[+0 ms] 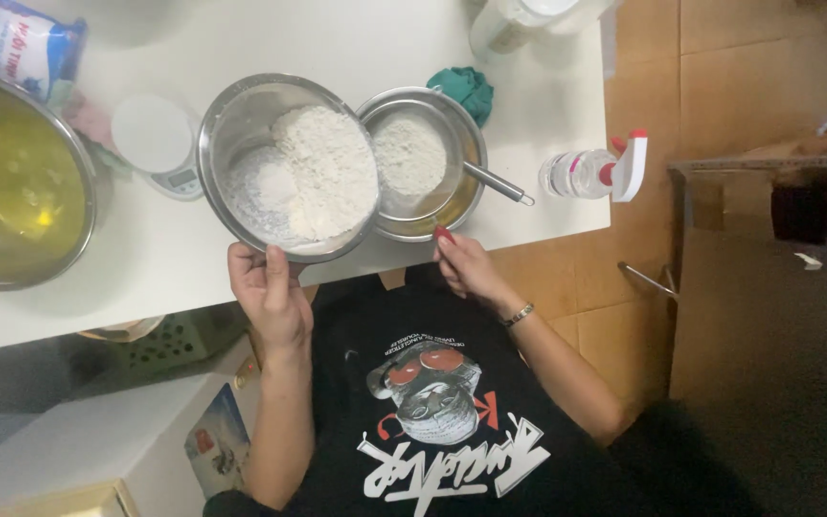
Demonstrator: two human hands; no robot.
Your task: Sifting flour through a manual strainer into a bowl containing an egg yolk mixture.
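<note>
A steel mixing bowl point(231, 124) holding a heap of white flour point(322, 172) stands near the white table's front edge. My left hand point(270, 292) grips its near rim, thumb over the edge. Touching its right side is a smaller steel bowl point(466, 191) with a metal sieve point(411, 158) set in it; the sieve holds flour and its handle point(498, 184) points right. My right hand point(471, 268), with red nails, holds the near rim of the smaller bowl with its fingertips.
A big steel bowl of yellow liquid point(11, 182) fills the table's left. A white kitchen scale point(159, 144), a blue-and-white bag point(11, 43), a teal cloth point(466, 88) and a spray bottle lying down point(595, 172) stand around. The table's edge point(145, 316) is close to my body.
</note>
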